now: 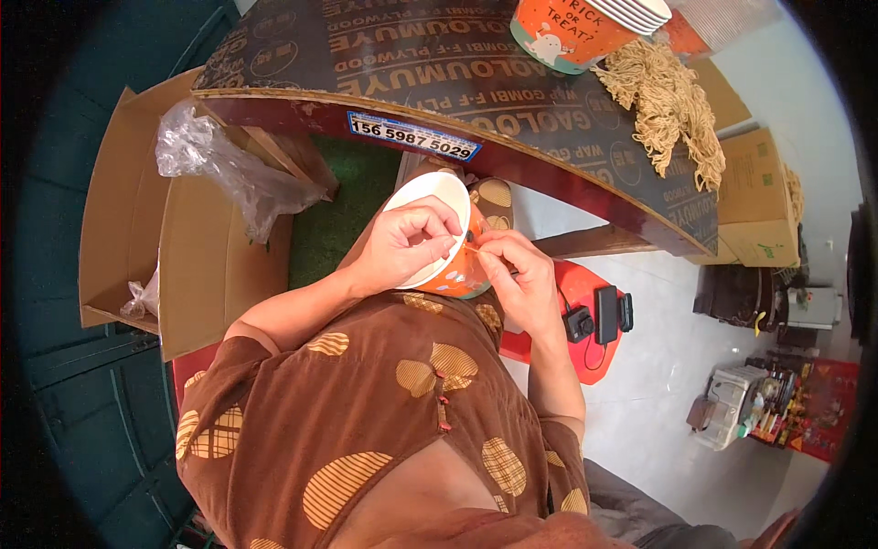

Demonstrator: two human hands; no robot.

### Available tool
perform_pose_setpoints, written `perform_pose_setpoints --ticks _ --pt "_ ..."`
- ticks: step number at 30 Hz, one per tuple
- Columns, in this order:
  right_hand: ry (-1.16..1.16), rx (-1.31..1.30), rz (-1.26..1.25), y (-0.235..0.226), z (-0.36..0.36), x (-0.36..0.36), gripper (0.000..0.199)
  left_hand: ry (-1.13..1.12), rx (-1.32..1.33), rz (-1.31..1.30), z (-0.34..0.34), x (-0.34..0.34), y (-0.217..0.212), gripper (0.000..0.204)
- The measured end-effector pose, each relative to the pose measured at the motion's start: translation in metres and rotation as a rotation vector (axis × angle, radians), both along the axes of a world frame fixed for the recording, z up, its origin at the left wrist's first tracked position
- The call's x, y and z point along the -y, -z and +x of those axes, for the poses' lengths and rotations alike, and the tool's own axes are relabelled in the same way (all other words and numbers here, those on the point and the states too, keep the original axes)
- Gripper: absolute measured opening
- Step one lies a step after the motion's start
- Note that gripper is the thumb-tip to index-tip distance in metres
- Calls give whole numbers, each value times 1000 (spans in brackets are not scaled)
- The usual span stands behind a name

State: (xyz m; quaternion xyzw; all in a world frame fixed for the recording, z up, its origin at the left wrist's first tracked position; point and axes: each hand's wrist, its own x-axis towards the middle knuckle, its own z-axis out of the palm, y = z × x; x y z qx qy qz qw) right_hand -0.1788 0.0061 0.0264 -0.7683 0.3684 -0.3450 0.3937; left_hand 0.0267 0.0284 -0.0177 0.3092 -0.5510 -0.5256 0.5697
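Note:
An orange paper bucket (462, 270) with a white inside rests tilted on my lap, its mouth turned up and to the left. My left hand (407, 240) reaches over the rim into the mouth, thumb and fingers pinched together near the inner wall. What lies in that pinch is hidden. On the outer side, just right of the rim, my right hand (521, 273) pinches a thin tan cord (472, 248) against the bucket's wall. A dark spot, perhaps a hole, shows on the wall beside it.
A dark plywood table (402, 55) curves ahead, bearing stacked printed paper buckets (576, 37) and a bundle of tan cords (663, 105). Left stands an open cardboard box (215, 265) with a clear plastic bag (219, 165). A red stool (594, 366) holding black devices (605, 316) is at right.

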Motion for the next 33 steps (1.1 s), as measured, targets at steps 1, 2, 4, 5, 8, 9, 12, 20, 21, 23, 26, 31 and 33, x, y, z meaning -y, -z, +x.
perform_pose_setpoints --ticks 1,2,4,5,8,9,12,20,21,23,26,31,33 --pt "-5 9 -13 1 1 1 5 -15 22 -27 0 1 0 10" --pt "-5 7 -14 0 1 1 5 -15 20 -27 0 2 0 10" --pt "4 -13 17 -1 2 1 5 -18 -2 -79 -3 4 1 10" --pt "4 -12 16 -2 2 0 5 -18 -1 -80 -3 4 0 10" --pt "1 -42 79 -4 1 1 6 74 -101 150 -3 3 -5 12" --pt "7 -37 25 -2 1 1 7 73 -121 177 -4 4 -6 13" --pt "13 -49 32 -9 1 1 9 75 -148 199 -9 6 -5 14" --pt "-22 111 431 -15 -11 6 18 162 -130 304 -17 15 -6 10" --pt "-27 151 436 -17 -12 7 19 189 -147 332 -18 15 -7 10" --pt "-30 183 419 -24 -16 9 21 219 -164 363 -20 16 -8 9" --pt "-29 177 359 -30 -18 11 21 235 -196 368 -21 16 -8 9" --pt "-60 -3 226 -40 -22 15 10 239 -199 427 -23 16 -13 11" --pt "-71 -69 159 -47 -20 16 8 253 -223 421 -25 18 -8 11"
